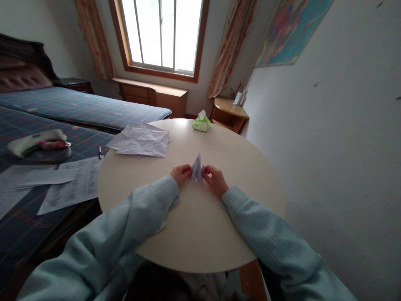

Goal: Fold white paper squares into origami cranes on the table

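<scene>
Beyond folded paper (196,169): green packet (201,125), white tissue (202,113) poking from top.

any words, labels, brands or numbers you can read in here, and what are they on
None can be read with certainty.
Printed sheets on the bed: rows of dark print, too small and blurred to read.
Green tissue pack: a small dark mark on its front, too small to read.
Colourful wall poster: no legible lettering.
Folded paper and creased white sheets on the table: no writing visible.
</scene>
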The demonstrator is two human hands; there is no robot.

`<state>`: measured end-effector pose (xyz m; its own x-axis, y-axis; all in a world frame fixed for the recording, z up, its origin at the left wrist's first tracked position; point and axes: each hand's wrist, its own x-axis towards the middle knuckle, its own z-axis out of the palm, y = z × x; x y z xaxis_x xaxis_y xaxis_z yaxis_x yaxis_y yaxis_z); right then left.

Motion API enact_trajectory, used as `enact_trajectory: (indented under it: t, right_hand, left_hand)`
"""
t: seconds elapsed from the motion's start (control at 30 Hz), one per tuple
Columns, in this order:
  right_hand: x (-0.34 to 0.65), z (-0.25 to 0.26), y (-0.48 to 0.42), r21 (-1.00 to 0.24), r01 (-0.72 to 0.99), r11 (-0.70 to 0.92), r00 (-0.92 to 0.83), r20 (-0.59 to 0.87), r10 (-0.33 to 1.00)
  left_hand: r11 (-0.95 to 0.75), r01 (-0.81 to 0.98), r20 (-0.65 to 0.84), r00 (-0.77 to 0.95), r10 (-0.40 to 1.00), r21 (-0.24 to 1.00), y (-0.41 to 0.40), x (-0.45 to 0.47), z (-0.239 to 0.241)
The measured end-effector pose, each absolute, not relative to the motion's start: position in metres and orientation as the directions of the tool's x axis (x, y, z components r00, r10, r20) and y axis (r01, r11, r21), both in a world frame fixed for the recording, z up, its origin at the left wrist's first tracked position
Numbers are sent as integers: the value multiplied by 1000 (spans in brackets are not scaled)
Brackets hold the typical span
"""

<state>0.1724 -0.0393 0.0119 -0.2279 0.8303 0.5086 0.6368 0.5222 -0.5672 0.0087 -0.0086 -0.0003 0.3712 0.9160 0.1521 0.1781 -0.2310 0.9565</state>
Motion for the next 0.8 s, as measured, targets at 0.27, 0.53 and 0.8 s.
enact_trajectory:
  t: [0.27, 0.53, 0.8]
  right_hand:
    - [171, 19, -42, -596, 472, 650, -266, 606, 749]
    - [169, 18, -44, -668, 496, 554, -210, 527, 823]
    - [170, 20, -44, -648, 534, 543, -164, 551, 818]
  left_hand:
    - [-260, 212, 149, 431, 890, 942, -13, 9, 4]
    - [-426, 267, 381, 202, 902, 865, -13, 7, 8]
    - [-492, 280, 409, 308, 859, 824, -19, 10, 8]
